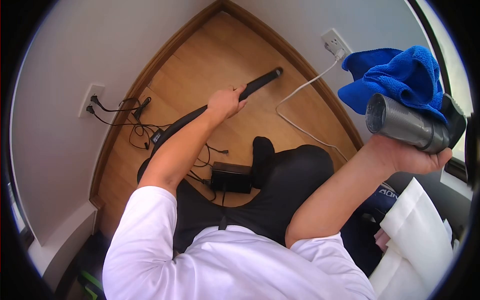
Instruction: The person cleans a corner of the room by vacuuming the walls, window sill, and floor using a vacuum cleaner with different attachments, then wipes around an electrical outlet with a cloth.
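Observation:
My left hand [226, 103] is closed around a long black tube [261, 83], which slants over the wood floor. Its far end points toward the right-hand wall, and its other end passes behind my left forearm. Raised at the right, my right hand [407, 156] grips a grey see-through cylinder [407, 122] from below, its open end turned toward the middle. A black part [454, 117] adjoins the cylinder at the far right. Over the cylinder's top hangs a bunched blue cloth [400, 75]; whether my fingers also touch it is hidden.
Two black plugs sit in the left wall outlet [92, 100], with tangled cords [140, 127] below. A white cable [300, 89] runs from the right outlet [336, 42]. A black box [231, 177] lies between my legs. White fabric [417, 225] lies at the lower right.

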The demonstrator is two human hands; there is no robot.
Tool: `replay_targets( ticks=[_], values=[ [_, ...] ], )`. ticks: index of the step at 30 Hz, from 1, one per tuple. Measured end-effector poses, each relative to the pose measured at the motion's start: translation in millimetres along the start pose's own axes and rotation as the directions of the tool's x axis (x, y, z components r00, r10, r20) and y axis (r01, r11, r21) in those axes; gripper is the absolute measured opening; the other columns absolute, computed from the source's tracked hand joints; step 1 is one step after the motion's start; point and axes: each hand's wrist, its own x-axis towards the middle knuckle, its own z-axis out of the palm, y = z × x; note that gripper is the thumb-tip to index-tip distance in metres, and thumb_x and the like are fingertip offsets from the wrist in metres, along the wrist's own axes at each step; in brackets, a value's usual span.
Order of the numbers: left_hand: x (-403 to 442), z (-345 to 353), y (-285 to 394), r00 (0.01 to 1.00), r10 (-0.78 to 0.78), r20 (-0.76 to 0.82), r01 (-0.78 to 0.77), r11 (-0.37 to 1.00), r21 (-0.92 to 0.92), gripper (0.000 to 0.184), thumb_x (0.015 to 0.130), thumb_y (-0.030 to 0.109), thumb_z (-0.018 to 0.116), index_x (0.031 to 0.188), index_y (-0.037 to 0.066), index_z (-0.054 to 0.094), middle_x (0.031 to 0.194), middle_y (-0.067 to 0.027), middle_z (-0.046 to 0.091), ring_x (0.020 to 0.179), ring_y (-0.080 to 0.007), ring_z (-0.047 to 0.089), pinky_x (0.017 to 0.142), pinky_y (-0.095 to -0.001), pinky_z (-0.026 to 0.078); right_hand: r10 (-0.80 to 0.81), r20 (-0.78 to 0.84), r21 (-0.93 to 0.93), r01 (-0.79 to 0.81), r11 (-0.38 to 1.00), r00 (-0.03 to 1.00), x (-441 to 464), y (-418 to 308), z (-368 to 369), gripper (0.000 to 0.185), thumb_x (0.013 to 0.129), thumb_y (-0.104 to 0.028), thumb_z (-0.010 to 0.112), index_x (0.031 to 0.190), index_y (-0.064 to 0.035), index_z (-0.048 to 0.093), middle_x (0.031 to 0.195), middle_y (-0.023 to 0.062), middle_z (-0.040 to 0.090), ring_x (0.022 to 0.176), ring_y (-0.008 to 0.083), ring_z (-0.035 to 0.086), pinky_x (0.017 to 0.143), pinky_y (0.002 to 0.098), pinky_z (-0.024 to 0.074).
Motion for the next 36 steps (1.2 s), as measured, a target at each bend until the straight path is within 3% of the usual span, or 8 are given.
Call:
replay_targets(
  ticks=[3, 8, 13, 18, 22, 26, 30, 36],
  values=[
    [-43, -17, -32, 0.909, 0.362, 0.206, -0.393, 0.910, 0.132, 0.055, 0.095, 0.046, 0.062, 0.143, 0.022, 0.052, 0.107, -0.0170, 0.068, 0.094, -0.0396, 0.068, 0.080, -0.0491, 0.057, -0.051, -0.062, -0.047, 0.048, 0.998, 0.997, -26, -5, 24, 0.068, 0.085, -0.059, 0.052, 0.131, -0.0097, 0.062, 0.127, 0.0163, 0.066, 0.115, 0.0377, 0.066, 0.102, 0.0544, 0.0522],
    [-84, -43, -92, 0.983, -0.119, -0.141, 0.133, 0.987, 0.094, 0.055, 0.094, 0.045, 0.064, 0.144, 0.024, 0.052, 0.109, -0.0183, 0.067, 0.093, -0.0405, 0.069, 0.081, -0.0501, 0.057, -0.076, -0.064, -0.011, 0.075, 0.997, 0.995, -64, -26, 36, 0.066, 0.087, -0.058, 0.050, 0.131, -0.0102, 0.062, 0.126, 0.0149, 0.066, 0.114, 0.0369, 0.066, 0.102, 0.0542, 0.0522],
    [-135, -32, -79, 0.874, 0.374, 0.311, -0.437, 0.885, 0.164, 0.054, 0.095, 0.042, 0.063, 0.142, 0.018, 0.053, 0.109, -0.0199, 0.068, 0.090, -0.0427, 0.069, 0.079, -0.0504, 0.057, -0.289, -0.346, -0.245, 0.211, 0.946, 0.893, -82, -29, 52, 0.062, 0.090, -0.056, 0.050, 0.130, -0.0111, 0.062, 0.125, 0.0132, 0.067, 0.114, 0.0344, 0.065, 0.103, 0.0506, 0.0498],
    [-95, -27, -90, 0.992, -0.063, -0.111, 0.076, 0.990, 0.120, 0.053, 0.094, 0.045, 0.064, 0.142, 0.024, 0.054, 0.112, -0.0189, 0.068, 0.092, -0.0419, 0.069, 0.081, -0.0496, 0.056, -0.257, -0.303, -0.158, 0.218, 0.963, 0.917, -120, -48, 48, 0.061, 0.090, -0.056, 0.052, 0.129, -0.0103, 0.063, 0.125, 0.0135, 0.066, 0.115, 0.0344, 0.064, 0.104, 0.0511, 0.0479],
    [-134, -33, -79, 0.866, 0.425, 0.263, -0.478, 0.858, 0.188, 0.058, 0.094, 0.044, 0.064, 0.141, 0.013, 0.053, 0.101, -0.0229, 0.069, 0.090, -0.0429, 0.069, 0.080, -0.0513, 0.056, -0.443, -0.495, -0.468, 0.200, 0.861, 0.747, -142, -49, 72, 0.060, 0.090, -0.055, 0.052, 0.129, -0.0102, 0.061, 0.126, 0.0132, 0.065, 0.115, 0.0340, 0.063, 0.104, 0.0508, 0.0480],
    [-128, -16, -99, 0.995, -0.035, -0.093, 0.044, 0.994, 0.095, 0.055, 0.094, 0.043, 0.065, 0.144, 0.024, 0.052, 0.111, -0.0185, 0.069, 0.097, -0.0407, 0.069, 0.085, -0.0485, 0.056, -0.426, -0.561, -0.448, 0.172, 0.877, 0.710, -174, -65, 71, 0.060, 0.091, -0.055, 0.053, 0.130, -0.0087, 0.060, 0.125, 0.0129, 0.065, 0.113, 0.0334, 0.063, 0.101, 0.0498, 0.0491],
    [-183, -25, -96, 0.867, 0.388, 0.312, -0.463, 0.859, 0.220, 0.056, 0.095, 0.041, 0.064, 0.144, 0.018, 0.050, 0.114, -0.0193, 0.067, 0.098, -0.0427, 0.068, 0.083, -0.0494, 0.056, -0.460, -0.534, -0.502, 0.172, 0.848, 0.709, -216, -81, 67, 0.060, 0.093, -0.054, 0.053, 0.128, -0.0059, 0.060, 0.121, 0.0130, 0.065, 0.112, 0.0305, 0.064, 0.099, 0.0480, 0.0503],
    [-182, -15, -115, 0.991, 0.034, -0.127, -0.012, 0.986, 0.166, 0.057, 0.093, 0.043, 0.067, 0.140, 0.014, 0.053, 0.104, -0.0217, 0.070, 0.092, -0.0426, 0.069, 0.078, -0.0520, 0.056, -0.535, -0.550, -0.602, 0.140, 0.786, 0.642, -273, -131, 109, 0.063, 0.097, -0.050, 0.051, 0.138, -0.0025, 0.054, 0.135, 0.0172, 0.061, 0.123, 0.0330, 0.060, 0.109, 0.0483, 0.0435]
  ],
)
